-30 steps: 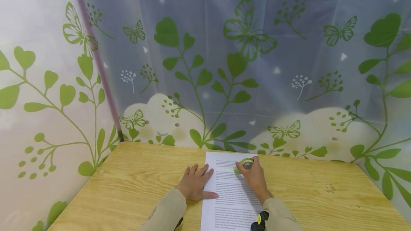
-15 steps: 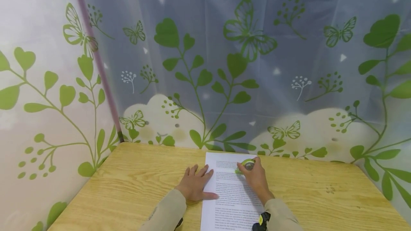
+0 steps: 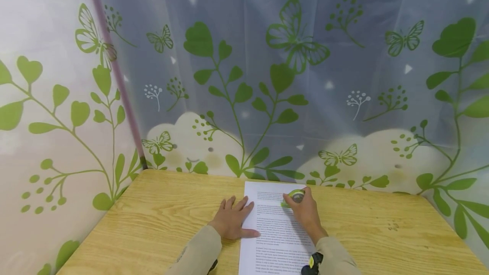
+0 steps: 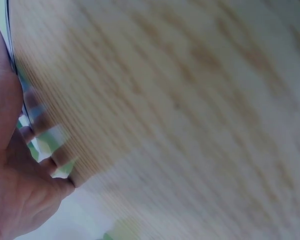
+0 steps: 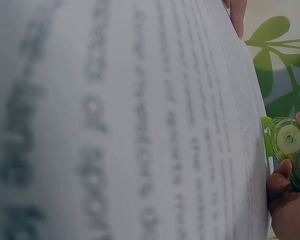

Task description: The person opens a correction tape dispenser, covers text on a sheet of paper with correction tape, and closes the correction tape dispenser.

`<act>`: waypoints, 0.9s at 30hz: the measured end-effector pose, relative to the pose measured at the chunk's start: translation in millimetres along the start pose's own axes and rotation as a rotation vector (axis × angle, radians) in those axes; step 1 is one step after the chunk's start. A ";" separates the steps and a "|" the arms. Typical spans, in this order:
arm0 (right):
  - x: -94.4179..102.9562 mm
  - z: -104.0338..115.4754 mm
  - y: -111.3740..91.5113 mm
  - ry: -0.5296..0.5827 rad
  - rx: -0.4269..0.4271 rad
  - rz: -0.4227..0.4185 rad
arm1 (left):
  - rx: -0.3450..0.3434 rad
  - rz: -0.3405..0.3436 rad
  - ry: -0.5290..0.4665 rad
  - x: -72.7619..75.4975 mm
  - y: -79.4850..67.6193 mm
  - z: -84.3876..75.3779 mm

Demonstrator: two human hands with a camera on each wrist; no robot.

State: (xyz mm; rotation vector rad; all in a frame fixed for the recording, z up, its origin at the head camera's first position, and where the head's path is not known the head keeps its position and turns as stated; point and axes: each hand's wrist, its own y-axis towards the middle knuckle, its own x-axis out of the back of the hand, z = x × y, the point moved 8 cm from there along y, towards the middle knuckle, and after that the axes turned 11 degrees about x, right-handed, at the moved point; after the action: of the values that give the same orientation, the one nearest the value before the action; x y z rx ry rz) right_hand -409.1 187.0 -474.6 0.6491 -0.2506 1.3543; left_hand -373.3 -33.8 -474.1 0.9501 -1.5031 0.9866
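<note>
A printed white sheet (image 3: 280,241) lies flat, the left hand (image 3: 231,223) across its left edge. Near its top, the right hand (image 3: 307,214) grips a clear green dispenser (image 5: 289,137).

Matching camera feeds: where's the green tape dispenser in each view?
Head: green tape dispenser, low, right of centre, in the right hand.
Left wrist: not in it.
Right wrist: green tape dispenser at right edge, below mid-height.
Shared landmark: left hand, at least partly in all three.

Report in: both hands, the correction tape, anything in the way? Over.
Left hand spread across left edge of paper. Right hand gripping green correction tape, near the paper's top. No other object seen on the paper.
</note>
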 end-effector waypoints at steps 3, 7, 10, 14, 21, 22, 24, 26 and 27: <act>0.7 -0.1 -0.5 0.013 -0.007 0.008 | -0.003 -0.001 -0.002 -0.5 0.4 0.0; 1.8 -0.6 -0.9 0.025 -0.010 0.010 | -0.005 -0.004 -0.001 -0.4 0.6 0.3; 2.4 -0.8 -1.0 0.023 -0.008 0.009 | -0.003 -0.003 -0.002 -0.6 0.9 0.9; 2.9 -0.3 -1.0 0.020 -0.004 0.012 | 0.003 0.002 -0.002 -1.1 1.2 1.9; 4.4 -0.2 -1.7 0.015 -0.007 0.023 | -0.003 -0.002 -0.010 -0.7 0.1 0.3; 4.8 -0.8 -1.5 0.006 -0.007 0.023 | -0.002 -0.001 -0.008 -0.4 -0.3 0.0; 5.5 -2.4 -0.9 -0.009 -0.009 0.022 | -0.002 -0.005 -0.004 0.8 -1.1 -0.4; 6.1 -4.3 0.1 -0.022 -0.009 0.018 | -0.002 -0.003 -0.008 2.8 -2.5 -0.9; 6.6 -5.2 0.4 -0.025 -0.011 0.016 | -0.002 -0.002 -0.009 3.1 -2.8 -0.8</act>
State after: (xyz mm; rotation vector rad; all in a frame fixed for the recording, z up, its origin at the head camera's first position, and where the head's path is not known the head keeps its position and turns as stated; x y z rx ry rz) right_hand -409.0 195.4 -475.2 0.6566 -0.2839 1.3604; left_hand -370.9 -34.2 -470.7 0.9553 -1.5103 0.9804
